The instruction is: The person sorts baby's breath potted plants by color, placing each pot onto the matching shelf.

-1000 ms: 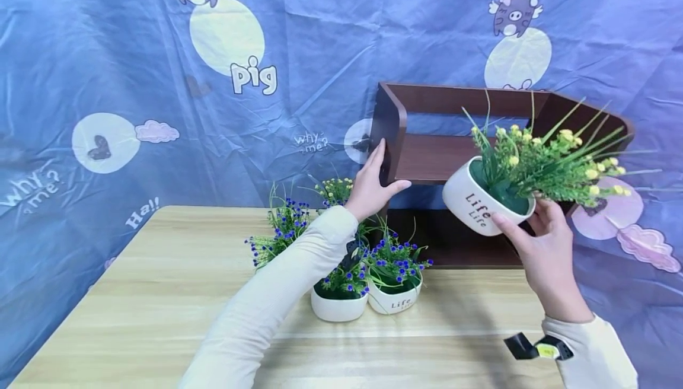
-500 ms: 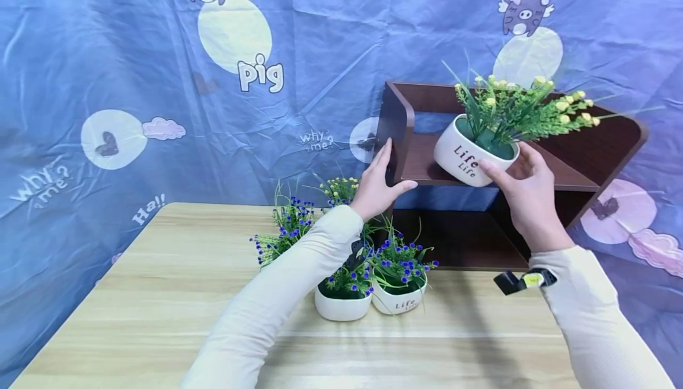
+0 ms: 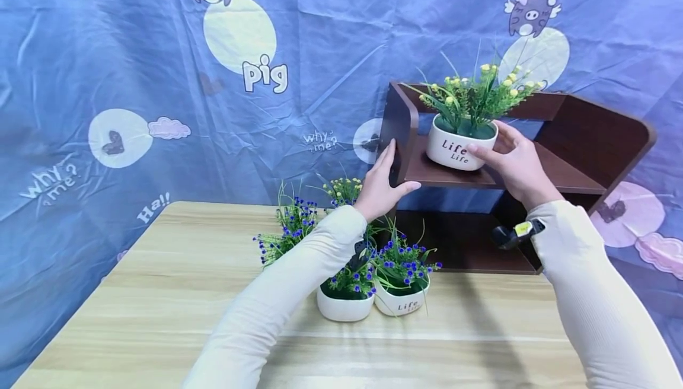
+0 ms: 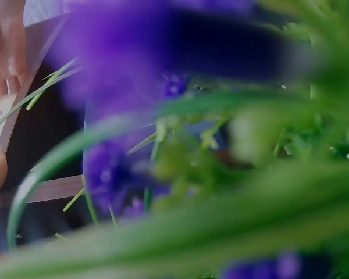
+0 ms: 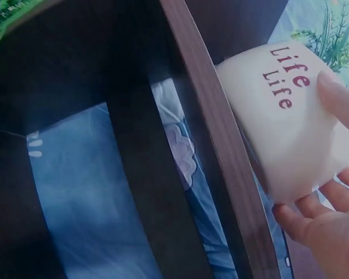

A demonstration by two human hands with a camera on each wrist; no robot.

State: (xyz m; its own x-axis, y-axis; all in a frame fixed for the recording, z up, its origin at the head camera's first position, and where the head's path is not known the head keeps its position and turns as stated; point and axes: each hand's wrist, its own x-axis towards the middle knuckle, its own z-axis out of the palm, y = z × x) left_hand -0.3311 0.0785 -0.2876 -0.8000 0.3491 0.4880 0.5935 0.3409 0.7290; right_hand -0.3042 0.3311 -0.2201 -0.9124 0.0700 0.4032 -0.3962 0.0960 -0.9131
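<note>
A white oval pot (image 3: 453,155) lettered "Life", holding an artificial plant with yellow flowers, stands nearly upright at the left front of the brown shelf unit's upper board (image 3: 571,169). My right hand (image 3: 520,166) grips its right end, thumb on the front. In the right wrist view the pot (image 5: 279,131) is at the board's edge, fingers beneath its side; whether it bears fully on the board is unclear. My left hand (image 3: 380,187) rests against the unit's left side panel (image 3: 399,119), fingers extended and thumb pointing right. Blurred leaves and purple-blue flowers (image 4: 107,174) cover most of the left wrist view.
Two white pots (image 3: 345,309) with blue flowers stand on the wooden table (image 3: 160,294) before the unit's left side. More blue and yellow flowers (image 3: 341,190) show behind my left sleeve, their pots hidden. A blue printed cloth (image 3: 331,39) hangs behind.
My right hand has carried the yellow-flowered potted plant left and up from in front of the unit to its upper board, levelling its tilt. My left hand has stayed at the side panel.
</note>
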